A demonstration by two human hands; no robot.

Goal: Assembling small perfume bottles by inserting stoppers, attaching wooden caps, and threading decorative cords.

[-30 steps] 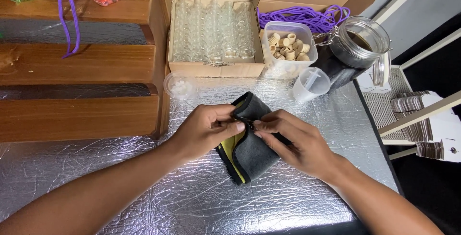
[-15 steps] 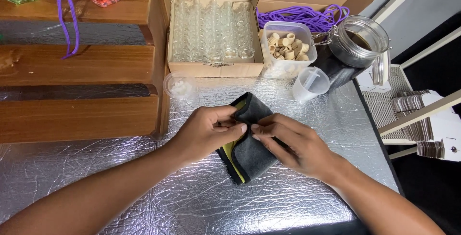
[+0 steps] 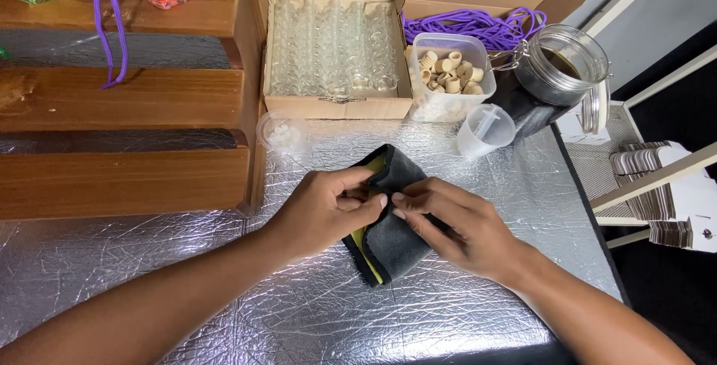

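Pinching the folded dark cloth (image 3: 392, 219) at its upper edge, left hand (image 3: 321, 208) and right hand (image 3: 455, 227) meet fingertip to fingertip on the foil-covered table (image 3: 224, 313), fold apparently made, yellow lining exposed beneath, flattening seemingly outstanding.

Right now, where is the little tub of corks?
In the head view, the clear tub of corks sits at the back of the foil-covered table, between the cardboard box of glass vials and the dark glass jar.

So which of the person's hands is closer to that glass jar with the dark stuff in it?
The right hand. It rests on the dark folded cloth, below and left of the glass jar. The left hand pinches the cloth's other side, farther from the jar.
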